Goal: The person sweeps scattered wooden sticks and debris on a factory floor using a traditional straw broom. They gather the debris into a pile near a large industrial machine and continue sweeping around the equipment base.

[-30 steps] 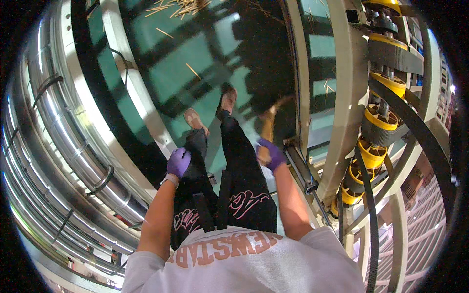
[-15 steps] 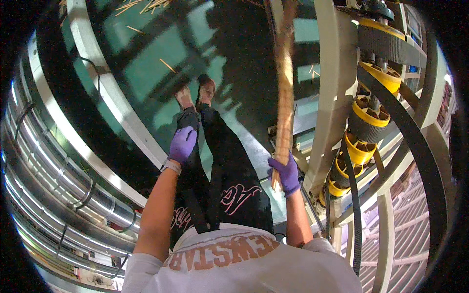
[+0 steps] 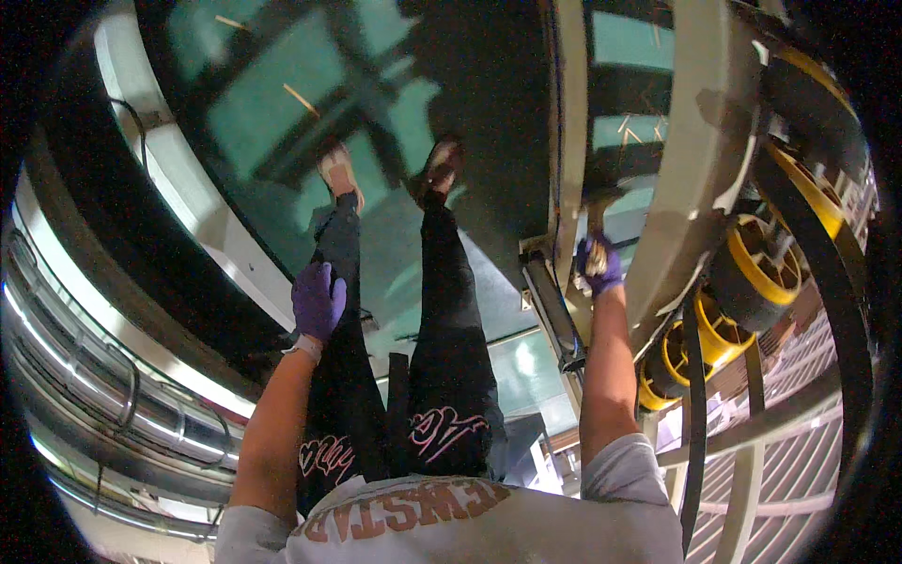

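My right hand (image 3: 603, 268), in a purple glove, is closed around light wooden strips (image 3: 595, 256), beside a beige machine beam. Only their pale ends show clearly; the rest is foreshortened or hidden beyond the fist, so I cannot tell their number. My left hand (image 3: 319, 301), also gloved in purple, hangs beside my left thigh with its back toward me. Its fingers look loosely bent and slightly apart, and nothing shows in them.
Yellow-rimmed pulleys (image 3: 763, 261) with dark belts (image 3: 692, 404) line the right side. A pale frame rail (image 3: 202, 211) and shiny metal rollers (image 3: 141, 399) curve along the left. Thin wooden sticks (image 3: 301, 99) lie on the green floor (image 3: 282, 85).
My right hand has moved right and farther forward, and the long wood that stood upright in view is now mostly out of sight. My left hand has dropped slightly left; my feet are farther apart.
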Motion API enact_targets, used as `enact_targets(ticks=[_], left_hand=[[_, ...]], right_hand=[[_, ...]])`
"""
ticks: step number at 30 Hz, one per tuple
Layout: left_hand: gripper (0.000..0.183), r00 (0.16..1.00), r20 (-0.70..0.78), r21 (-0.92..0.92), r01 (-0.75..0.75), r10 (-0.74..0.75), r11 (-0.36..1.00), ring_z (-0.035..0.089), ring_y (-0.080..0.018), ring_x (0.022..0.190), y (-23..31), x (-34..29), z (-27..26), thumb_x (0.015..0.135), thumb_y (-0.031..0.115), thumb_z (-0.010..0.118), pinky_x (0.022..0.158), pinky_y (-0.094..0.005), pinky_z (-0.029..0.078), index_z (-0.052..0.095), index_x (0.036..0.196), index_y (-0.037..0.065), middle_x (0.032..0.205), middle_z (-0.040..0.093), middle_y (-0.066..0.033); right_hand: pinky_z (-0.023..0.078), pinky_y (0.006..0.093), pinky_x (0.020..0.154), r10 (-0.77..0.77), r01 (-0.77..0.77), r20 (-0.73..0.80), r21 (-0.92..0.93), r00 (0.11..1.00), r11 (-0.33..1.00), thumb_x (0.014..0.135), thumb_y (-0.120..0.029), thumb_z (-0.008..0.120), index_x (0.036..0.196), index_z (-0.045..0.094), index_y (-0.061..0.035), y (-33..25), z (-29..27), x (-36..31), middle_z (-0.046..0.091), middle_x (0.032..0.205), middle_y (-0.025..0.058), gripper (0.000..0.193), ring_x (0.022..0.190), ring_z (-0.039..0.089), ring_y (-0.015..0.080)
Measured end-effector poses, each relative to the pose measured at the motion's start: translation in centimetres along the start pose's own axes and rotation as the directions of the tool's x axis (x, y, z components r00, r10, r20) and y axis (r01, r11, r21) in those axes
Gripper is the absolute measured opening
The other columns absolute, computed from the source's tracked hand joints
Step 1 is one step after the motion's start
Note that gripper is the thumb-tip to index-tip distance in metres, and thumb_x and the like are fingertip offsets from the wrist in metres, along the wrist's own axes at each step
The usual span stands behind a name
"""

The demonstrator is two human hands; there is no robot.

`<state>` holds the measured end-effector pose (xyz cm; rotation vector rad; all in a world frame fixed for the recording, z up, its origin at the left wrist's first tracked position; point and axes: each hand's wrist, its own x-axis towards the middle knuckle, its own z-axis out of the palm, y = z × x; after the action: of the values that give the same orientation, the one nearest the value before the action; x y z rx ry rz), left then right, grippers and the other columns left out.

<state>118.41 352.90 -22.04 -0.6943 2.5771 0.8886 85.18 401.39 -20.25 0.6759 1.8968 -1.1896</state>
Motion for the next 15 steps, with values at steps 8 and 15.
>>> enact_targets(ticks=[8, 15], left_hand=[[0.038, 0.982, 0.138, 0.078, 0.117, -0.127, 0.99, 0.056, -0.0359, 0.099, 3.6, -2.3, 1.7, 0.079, 0.027, 0.063, 0.086, -0.0456, 0.044, 0.058, 0.107, 0.001, 0.108, 0.059, -0.0192], [0.038, 0.966, 0.168, -0.024, 0.204, -0.197, 0.979, 0.057, -0.0359, 0.095, 3.4, -2.4, 2.0, 0.079, 0.026, 0.064, 0.081, -0.0459, 0.046, 0.058, 0.106, 0.0, 0.102, 0.06, -0.0199]], right_hand=[[0.04, 0.0233, 0.042, 0.144, -0.195, 0.138, 0.509, 0.98, 0.838, 0.088, -0.028, 0.06, 0.111, 0.057, -0.009, -14.4, 16.5, -2.1, 0.058, 0.073, 0.0029, 0.03, 0.053, 0.052, 0.0108], [0.044, 0.0271, 0.044, 0.241, -0.159, -0.18, 0.375, 0.954, 0.913, 0.085, -0.031, 0.064, 0.083, 0.057, -0.009, -6.2, 9.9, -4.2, 0.054, 0.058, 0.003, 0.023, 0.051, 0.055, 0.0157]])
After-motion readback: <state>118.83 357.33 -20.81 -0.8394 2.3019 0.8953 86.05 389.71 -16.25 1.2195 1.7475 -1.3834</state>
